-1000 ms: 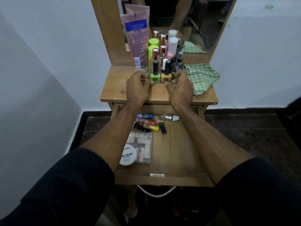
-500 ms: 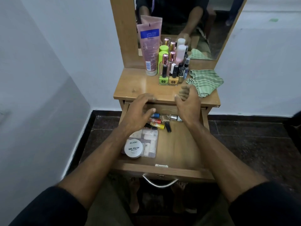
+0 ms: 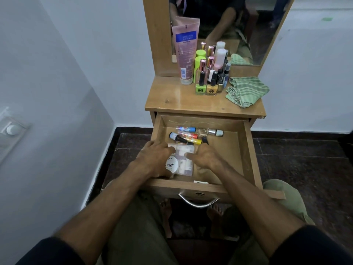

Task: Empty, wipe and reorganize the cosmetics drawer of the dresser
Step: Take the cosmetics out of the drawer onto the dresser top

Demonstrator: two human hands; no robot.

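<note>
Nearest the camera, inside the pulled-out wooden drawer, both hands are reaching onto a flat clear plastic case of small pale items. The left hand is lying over the case's left edge and over a round white tub printed "NAIL POLISH", its fingers lightly bent. The right hand is coming in from the right with thumb and fingers spread toward the case; whether either hand is actually pinching it is hard to tell through the blur.

The case is looking light, stiff and slick, so taking it by its two long edges would suit best, kept level in case the lid is loose. The tub seems light and easy to palm.

Further back in the drawer, a loose cluster of small tubes and bottles is lying on its side; these will likely roll.

Beyond, on the worktop, upright nail polish bottles, a tall pink tube and a crumpled green striped cloth are standing before the mirror. The glass bottles are breakable and tippable.
</note>
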